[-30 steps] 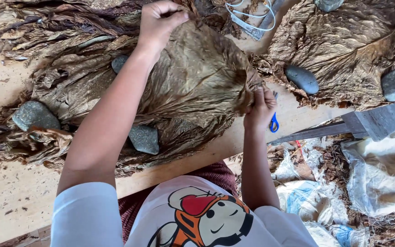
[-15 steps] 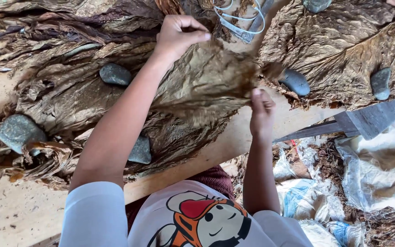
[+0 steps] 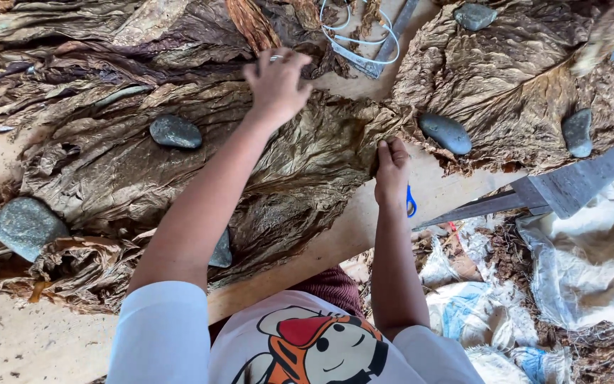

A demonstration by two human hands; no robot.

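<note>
On the wooden table, seen from the head camera, lies a broad heap of dried brown leaves, wrinkled and overlapping, spread from the left edge across to the middle. The left hand reaches far over this heap, palm down with fingers loosely spread, resting on the top of a large leaf near its upper edge. The right hand sits at the heap's right edge, just above the table's near rim, fingers curled together and pinching the edge of the same leaf.

Several grey stones weigh the leaves down: a dark oval stone up left of the forearm, a larger pale stone at the far left, and a third stone partly hidden behind the left arm. A second pile of leaves lies to the right, well apart from the left hand, bearing a smooth oval stone just beside the right hand, another stone farther right and one more at the top.

Near the top centre rest white looped cords against a metal bar. A blue-handled tool shows just behind the right wrist. A grey metal blade juts in from the right, above crumpled white sacks on the floor.
</note>
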